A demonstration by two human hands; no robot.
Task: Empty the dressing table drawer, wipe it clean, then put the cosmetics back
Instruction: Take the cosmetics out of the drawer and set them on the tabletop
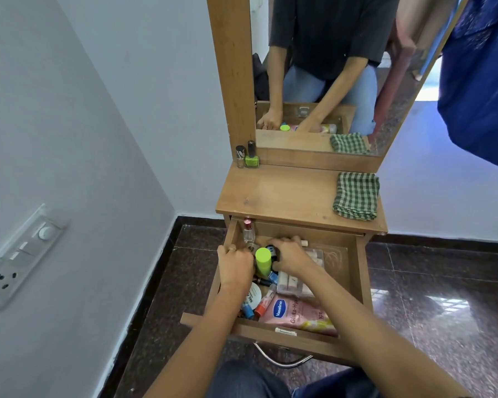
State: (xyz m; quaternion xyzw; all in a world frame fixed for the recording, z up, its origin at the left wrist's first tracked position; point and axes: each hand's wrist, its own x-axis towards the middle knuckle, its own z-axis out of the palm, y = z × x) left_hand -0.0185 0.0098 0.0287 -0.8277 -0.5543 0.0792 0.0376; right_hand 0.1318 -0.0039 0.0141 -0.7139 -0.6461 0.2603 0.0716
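— Grey-white wall [69, 110] at your 9 o'clock, with a switch panel [20, 254] on it. What comes next, going right?

— Your table [285, 196]. Two nail polish bottles [251, 159] stand at its 11 o'clock corner, against the frame of the mirror [328, 53].

— And below that?

— The drawer [360, 277] is pulled out toward you, with cosmetics [263, 303] inside. A perfume bottle [248, 229] stands upright in its 11 o'clock corner. Your left hand [235, 265] is down at the drawer's 9 o'clock side, fingers curled among the items with the tips hidden; I cannot tell whether they hold anything.

— Beside it?

— A green-capped bottle [263, 261], upright between your two hands. Your right hand [291, 254] is just right of it, fingers curled round a small dark container [271, 251].

— Further right?

— A pink Vaseline pouch [296, 313] lies flat at the drawer's 5 o'clock, against the front wall. Up on the table, a green checked cloth [357, 195] lies folded at 3 o'clock. A blue garment [477, 81] hangs at your 2 o'clock.
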